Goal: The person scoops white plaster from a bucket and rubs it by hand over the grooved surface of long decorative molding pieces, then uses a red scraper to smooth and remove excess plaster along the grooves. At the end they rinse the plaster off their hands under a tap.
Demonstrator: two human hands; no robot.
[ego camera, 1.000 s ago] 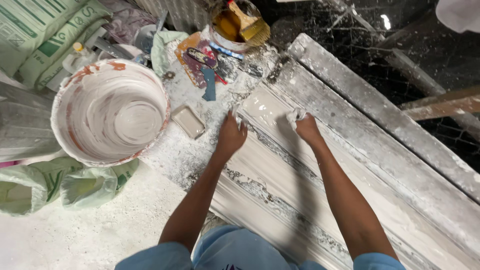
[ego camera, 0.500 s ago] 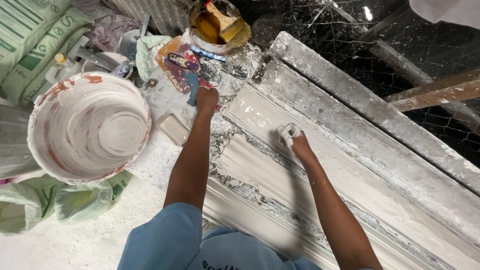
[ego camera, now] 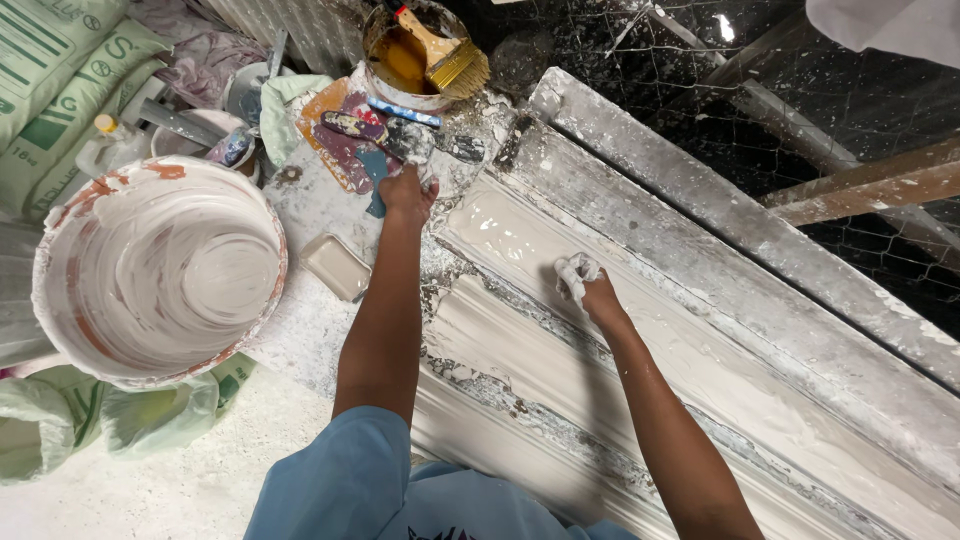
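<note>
- Your left hand [ego camera: 407, 193] is stretched out past the top end of the mould, fingers closed round the handle end of a plaster-caked scraper [ego camera: 378, 131]; grip looks like a loose wrap, but fingertips are hidden under the tool, so can't tell exactly.
- Scraper lies across a paint-stained board [ego camera: 340, 150], blade end pointing left, w/ a blue-handled tool [ego camera: 402, 111] just beyond it.
- Your right hand [ego camera: 592, 292] rests on the wet plaster, fingers curled tight and coated white w/ a lump of plaster [ego camera: 574, 270] bunched in them.
- That hand sits in the upper part of the long plaster mould [ego camera: 720, 380], which runs diagonally from top centre to bottom right; surface there is smooth and glossy, edges crusted and flaking.
- A dusty plank [ego camera: 700, 200] lies along the mould's far side, touching it.
- Left of your left arm: small pale rectangular block [ego camera: 336, 266] on the plaster-strewn floor, near the mould.
- Further left: big round tub [ego camera: 62, 300] smeared white inside, rim w/ orange stains.
- Top centre: tin of yellow-brown liquid [ego camera: 395, 60] w/ a brush [ego camera: 450, 60] resting in it, just beyond the board.
- Top left: green-and-white sacks [ego camera: 60, 90]; a small bottle [ego camera: 108, 145] beside them.
- Wire mesh [ego camera: 640, 50] over dark ground top right.
</note>
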